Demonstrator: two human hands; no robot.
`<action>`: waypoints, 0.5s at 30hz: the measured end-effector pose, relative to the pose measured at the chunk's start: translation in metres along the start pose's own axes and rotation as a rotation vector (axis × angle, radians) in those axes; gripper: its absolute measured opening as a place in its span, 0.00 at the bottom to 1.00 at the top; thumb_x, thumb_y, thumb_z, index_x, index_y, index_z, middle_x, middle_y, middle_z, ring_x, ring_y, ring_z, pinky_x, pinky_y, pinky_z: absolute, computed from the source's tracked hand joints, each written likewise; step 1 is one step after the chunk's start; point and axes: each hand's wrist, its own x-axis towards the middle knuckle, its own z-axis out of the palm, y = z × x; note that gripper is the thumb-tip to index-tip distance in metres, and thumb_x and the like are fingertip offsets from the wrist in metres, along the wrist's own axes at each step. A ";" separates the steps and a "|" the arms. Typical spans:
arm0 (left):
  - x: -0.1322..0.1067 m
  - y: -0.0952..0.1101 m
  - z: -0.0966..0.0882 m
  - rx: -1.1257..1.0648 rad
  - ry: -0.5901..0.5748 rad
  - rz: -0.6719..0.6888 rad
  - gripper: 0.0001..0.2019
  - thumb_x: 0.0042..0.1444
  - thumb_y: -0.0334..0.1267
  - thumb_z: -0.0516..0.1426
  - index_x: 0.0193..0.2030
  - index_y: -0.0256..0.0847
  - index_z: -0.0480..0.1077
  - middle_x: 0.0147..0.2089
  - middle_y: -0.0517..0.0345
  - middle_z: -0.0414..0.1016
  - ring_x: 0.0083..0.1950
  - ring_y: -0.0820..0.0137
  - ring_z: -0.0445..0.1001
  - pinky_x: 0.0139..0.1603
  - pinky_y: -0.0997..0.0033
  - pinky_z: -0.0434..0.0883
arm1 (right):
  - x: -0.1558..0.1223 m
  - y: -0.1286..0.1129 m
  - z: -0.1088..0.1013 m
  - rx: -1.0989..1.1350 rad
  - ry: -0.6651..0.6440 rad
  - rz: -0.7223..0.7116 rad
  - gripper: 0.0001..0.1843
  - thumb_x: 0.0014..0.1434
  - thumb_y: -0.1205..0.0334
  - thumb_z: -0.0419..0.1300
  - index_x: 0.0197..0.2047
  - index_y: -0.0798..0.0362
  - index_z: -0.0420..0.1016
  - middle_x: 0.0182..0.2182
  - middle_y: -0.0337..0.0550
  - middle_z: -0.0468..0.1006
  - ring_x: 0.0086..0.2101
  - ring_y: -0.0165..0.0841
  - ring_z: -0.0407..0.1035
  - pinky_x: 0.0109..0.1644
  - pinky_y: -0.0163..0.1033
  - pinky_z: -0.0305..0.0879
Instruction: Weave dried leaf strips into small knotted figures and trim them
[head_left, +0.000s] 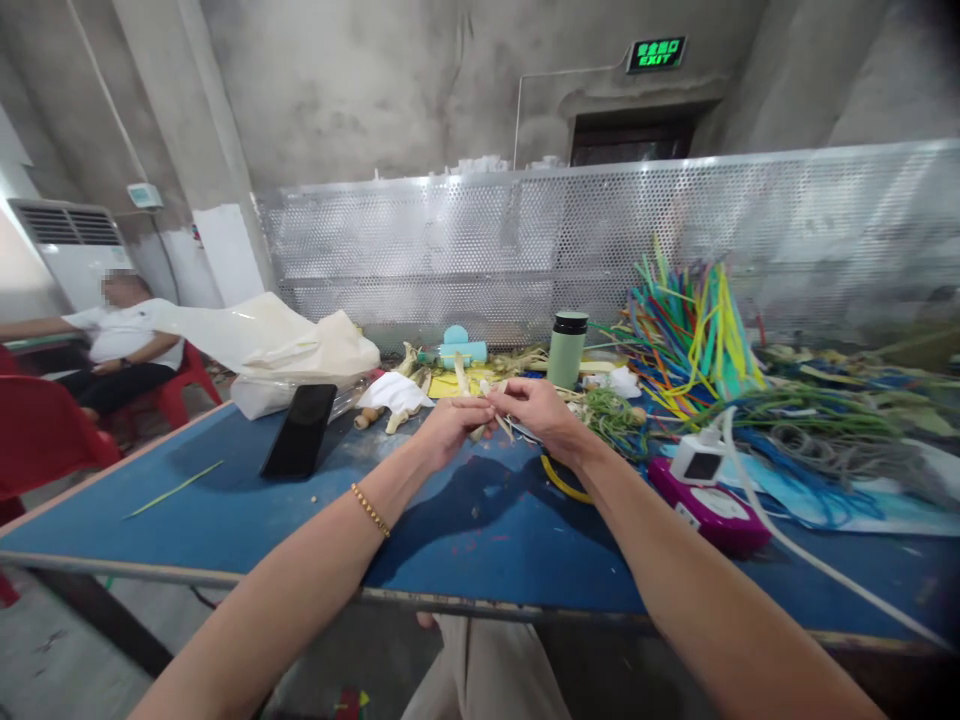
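My left hand (450, 428), with a beaded bracelet on the wrist, and my right hand (538, 408) meet over the middle of the blue table (247, 540). Their fingertips are closed together on pale, husk-like strips (486, 387). The ends of the strips stick out above and below the fingers; the exact grip is partly hidden. Just behind the hands lies a yellow sheet (444, 384). A crumpled white cloth (394, 392) is left of my left hand, and a yellow curved handle (562, 482) lies below my right wrist.
A black phone (300, 430) and a plastic bag (300, 345) are at left. Behind my right hand stands a green tumbler (568, 350). Colourful strips (697, 330), a magenta power strip (712, 510) and a white cable (795, 555) occupy the right. A person (124, 335) sits beyond the table.
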 end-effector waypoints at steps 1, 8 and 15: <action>0.000 0.000 0.000 0.004 -0.008 -0.006 0.05 0.42 0.30 0.65 0.26 0.30 0.75 0.26 0.53 0.73 0.29 0.73 0.69 0.33 0.71 0.65 | 0.000 0.001 0.000 0.006 0.019 -0.014 0.19 0.52 0.48 0.63 0.23 0.55 0.70 0.20 0.37 0.72 0.23 0.28 0.64 0.29 0.34 0.60; 0.001 -0.003 -0.005 0.070 -0.053 -0.035 0.11 0.44 0.38 0.66 0.27 0.29 0.75 0.26 0.51 0.73 0.26 0.73 0.70 0.34 0.69 0.66 | 0.007 0.011 -0.002 -0.168 0.074 -0.036 0.17 0.53 0.51 0.61 0.21 0.55 0.68 0.19 0.37 0.70 0.22 0.27 0.62 0.26 0.33 0.57; -0.004 -0.003 0.000 0.110 -0.003 -0.056 0.08 0.44 0.36 0.65 0.26 0.31 0.75 0.24 0.53 0.72 0.25 0.75 0.68 0.30 0.73 0.65 | 0.001 0.003 -0.010 0.079 -0.116 0.083 0.20 0.53 0.46 0.63 0.27 0.56 0.72 0.18 0.35 0.68 0.19 0.23 0.57 0.22 0.31 0.53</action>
